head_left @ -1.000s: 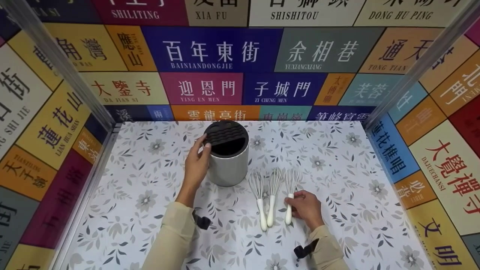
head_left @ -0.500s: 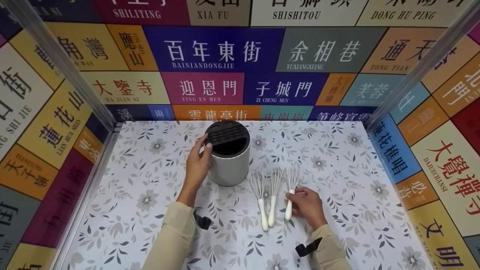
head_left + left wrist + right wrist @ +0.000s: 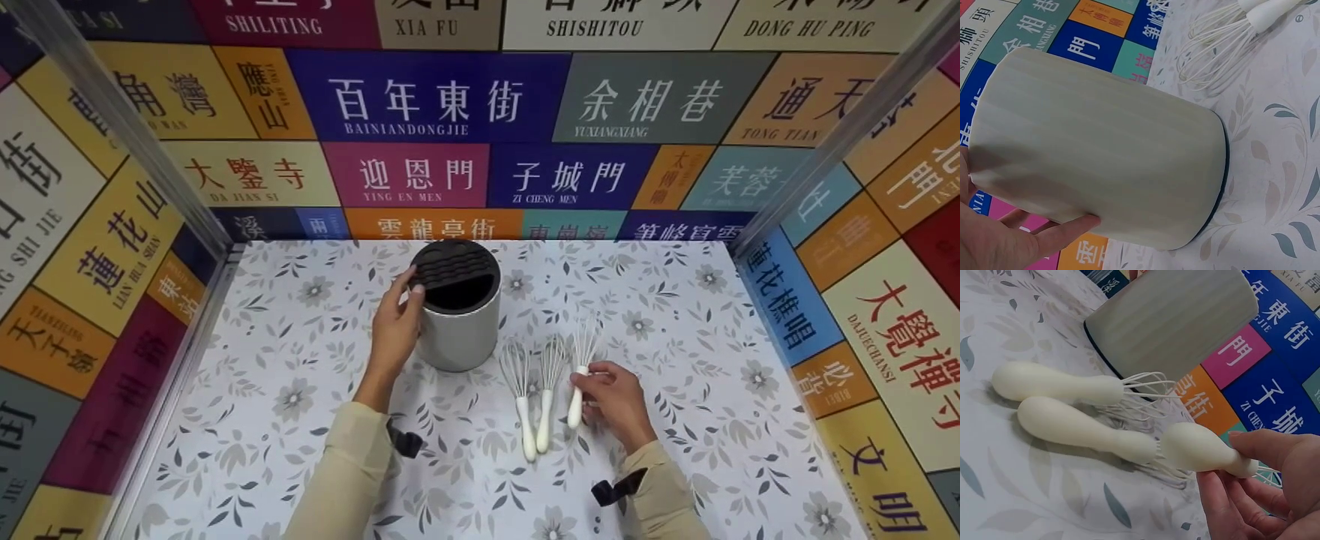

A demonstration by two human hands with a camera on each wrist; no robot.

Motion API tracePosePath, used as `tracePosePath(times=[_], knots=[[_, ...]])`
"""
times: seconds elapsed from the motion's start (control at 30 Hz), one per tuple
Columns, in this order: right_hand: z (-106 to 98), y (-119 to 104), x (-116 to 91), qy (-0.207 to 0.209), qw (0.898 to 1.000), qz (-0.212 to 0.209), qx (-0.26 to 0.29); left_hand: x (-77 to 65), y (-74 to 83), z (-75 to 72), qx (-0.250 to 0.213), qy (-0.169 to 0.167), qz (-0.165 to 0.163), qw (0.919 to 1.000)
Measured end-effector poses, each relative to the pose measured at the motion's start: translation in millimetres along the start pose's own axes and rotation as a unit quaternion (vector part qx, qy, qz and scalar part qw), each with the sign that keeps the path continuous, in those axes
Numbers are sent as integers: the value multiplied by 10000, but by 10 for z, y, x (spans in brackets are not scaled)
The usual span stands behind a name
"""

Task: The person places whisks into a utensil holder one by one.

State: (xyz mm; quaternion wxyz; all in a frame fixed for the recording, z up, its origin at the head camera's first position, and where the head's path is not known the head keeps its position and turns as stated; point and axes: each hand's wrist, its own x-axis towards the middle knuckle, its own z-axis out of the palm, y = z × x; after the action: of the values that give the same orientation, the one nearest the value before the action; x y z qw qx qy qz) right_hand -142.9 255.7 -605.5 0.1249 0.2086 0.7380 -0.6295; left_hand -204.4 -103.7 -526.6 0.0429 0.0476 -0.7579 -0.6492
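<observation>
A grey cylindrical utensil holder [image 3: 457,337] with a black slotted top stands upright at the back of the table. My left hand [image 3: 396,319] holds its left side near the rim; in the left wrist view, fingers [image 3: 1069,229] lie against its wall. With thumb and fingers, my right hand [image 3: 616,397] pinches a whisk [image 3: 576,401] by the upper end of its white handle, wires pointing away from me. That handle [image 3: 1193,445] hangs above the table in the right wrist view. Two matching whisks, a left one [image 3: 526,427] and a middle one [image 3: 545,420], lie side by side.
The tabletop [image 3: 255,450] has a leaf and flower print. Panels of coloured signs [image 3: 420,97] stand behind it and along both sides. Metal posts [image 3: 180,172] rise at the back corners.
My right hand has raised the third whisk and carried it slightly away from me. The left hand and the utensil holder stay put.
</observation>
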Motion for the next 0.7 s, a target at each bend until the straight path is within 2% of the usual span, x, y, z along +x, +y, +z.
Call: tracePosePath(times=[0.13, 0.23, 0.7], knots=[[-1, -66, 13, -74, 9999, -65, 98, -81, 164, -17, -26, 0, 9, 10000], [2, -126, 17, -72, 9998, -154, 80, -116, 222, -20, -14, 21, 43, 10000], [38, -412, -3, -224, 9981, -576, 63, -109, 189, -17, -77, 10, 166, 9998]])
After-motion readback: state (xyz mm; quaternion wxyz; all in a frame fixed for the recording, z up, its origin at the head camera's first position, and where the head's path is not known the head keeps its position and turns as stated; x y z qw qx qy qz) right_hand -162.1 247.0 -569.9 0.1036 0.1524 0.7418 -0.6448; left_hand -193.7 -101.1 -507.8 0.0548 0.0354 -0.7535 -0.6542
